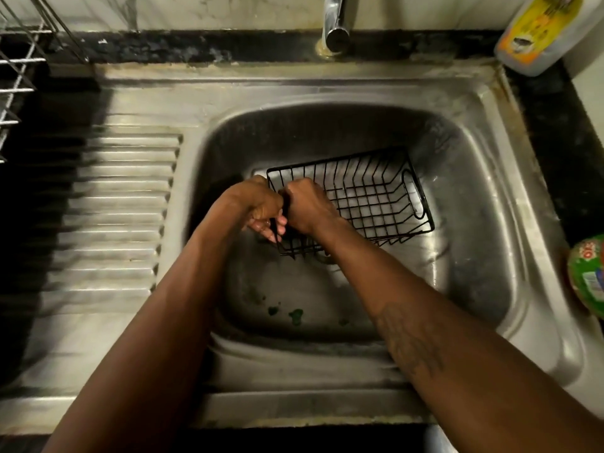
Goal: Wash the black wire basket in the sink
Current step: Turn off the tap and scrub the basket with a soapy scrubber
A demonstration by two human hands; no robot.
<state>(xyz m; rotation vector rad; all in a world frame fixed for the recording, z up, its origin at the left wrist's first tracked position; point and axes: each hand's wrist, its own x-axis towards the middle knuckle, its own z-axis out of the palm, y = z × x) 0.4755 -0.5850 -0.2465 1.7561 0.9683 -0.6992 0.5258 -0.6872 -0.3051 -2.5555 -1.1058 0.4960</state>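
A black wire basket (369, 197) lies tilted in the steel sink (483, 178), its open side facing up and towards me. Both hands meet at the basket's left end. My left hand (258, 207) curls around the left rim from outside, fingers under the wires. My right hand (307, 204) is closed over the same end from inside the basket. The drain is partly hidden under the basket's near corner.
The tap (335, 24) stands at the back, with no water visible. A ribbed draining board (124, 204) lies to the left, a wire dish rack (16, 76) at far left. A detergent bottle (539, 31) stands back right, a green container (588, 276) at right. Green specks (295, 313) dot the basin.
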